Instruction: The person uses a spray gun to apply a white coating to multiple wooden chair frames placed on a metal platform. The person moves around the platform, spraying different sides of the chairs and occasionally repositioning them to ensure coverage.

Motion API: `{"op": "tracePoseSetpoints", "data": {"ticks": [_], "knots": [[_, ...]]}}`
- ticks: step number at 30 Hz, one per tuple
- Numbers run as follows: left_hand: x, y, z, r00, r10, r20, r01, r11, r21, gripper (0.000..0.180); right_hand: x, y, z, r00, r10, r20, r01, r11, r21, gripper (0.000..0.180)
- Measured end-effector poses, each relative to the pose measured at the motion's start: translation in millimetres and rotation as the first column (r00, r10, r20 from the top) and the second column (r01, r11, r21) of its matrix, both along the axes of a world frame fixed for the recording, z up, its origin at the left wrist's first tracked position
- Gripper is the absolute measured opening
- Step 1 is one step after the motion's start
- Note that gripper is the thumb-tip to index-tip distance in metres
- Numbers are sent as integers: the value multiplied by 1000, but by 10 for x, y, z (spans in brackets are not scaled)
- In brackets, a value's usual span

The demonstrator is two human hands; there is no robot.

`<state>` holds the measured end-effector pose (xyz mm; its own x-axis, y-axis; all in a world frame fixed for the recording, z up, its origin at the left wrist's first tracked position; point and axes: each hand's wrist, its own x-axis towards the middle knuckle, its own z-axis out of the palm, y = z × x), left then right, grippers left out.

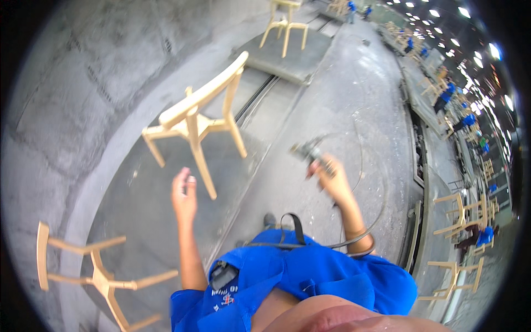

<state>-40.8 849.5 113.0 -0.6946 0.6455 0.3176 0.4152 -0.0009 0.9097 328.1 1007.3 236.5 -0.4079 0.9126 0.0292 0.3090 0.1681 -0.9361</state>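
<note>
My right hand is wrapped round a spray gun, blurred by motion, its nozzle end pointing left toward a chair. A thin hose curves from near the gun around to my right forearm. My left hand is raised with nothing in it, its fingers slightly bent and apart. Just beyond it stands a pale wooden chair frame with a curved top rail and no seat panel. It rests upright on a grey platform, not touched by either hand.
Another pale chair frame is at lower left, and one more stands on a farther platform. A stained grey wall runs along the left. To the right, people in blue work beside several chairs.
</note>
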Motion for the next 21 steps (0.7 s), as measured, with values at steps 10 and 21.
{"op": "tracePoseSetpoints", "data": {"ticks": [10,21], "knots": [[-916,1039,708,983,148,-108,-126,974,191,52,332,-379,-920,988,-104,-112,48,907,-418,34],[-1,969,580,970,129,-205,-83,972,221,32,230,241,-875,995,-51,-83,18,933,-358,35]]}}
